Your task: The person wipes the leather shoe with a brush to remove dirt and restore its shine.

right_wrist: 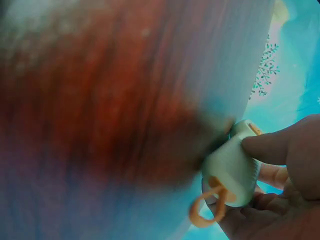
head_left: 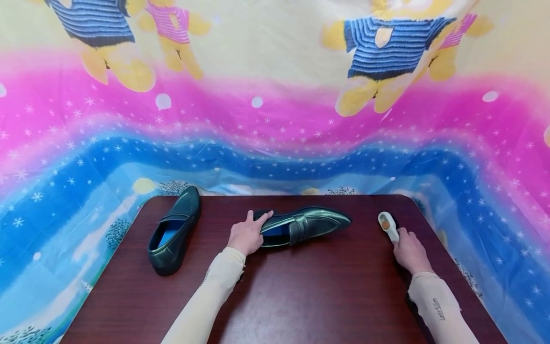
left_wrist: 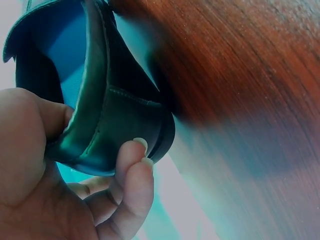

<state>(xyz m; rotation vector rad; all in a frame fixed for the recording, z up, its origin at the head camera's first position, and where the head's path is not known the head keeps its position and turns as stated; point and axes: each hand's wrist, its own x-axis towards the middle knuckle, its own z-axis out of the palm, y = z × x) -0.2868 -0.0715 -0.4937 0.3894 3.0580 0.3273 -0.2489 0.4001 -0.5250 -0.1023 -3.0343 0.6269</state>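
Observation:
A dark green loafer (head_left: 320,223) lies sideways across the far middle of the table, toe to the right. My left hand (head_left: 246,236) grips it by the heel. In the left wrist view the thumb is inside the opening and the fingers (left_wrist: 135,175) curl against the outside of the heel (left_wrist: 135,117). Whether the sole touches the table is unclear. At the right, my right hand (head_left: 411,251) holds a small white device (head_left: 388,227) with a round head and an orange centre. An orange loop (right_wrist: 207,212) hangs from its end in the right wrist view.
A matching loafer (head_left: 174,234) stands at the table's left, toe toward the back. The dark red-brown table (head_left: 301,296) ends at a printed cloth (head_left: 275,119) hanging behind it and along both sides.

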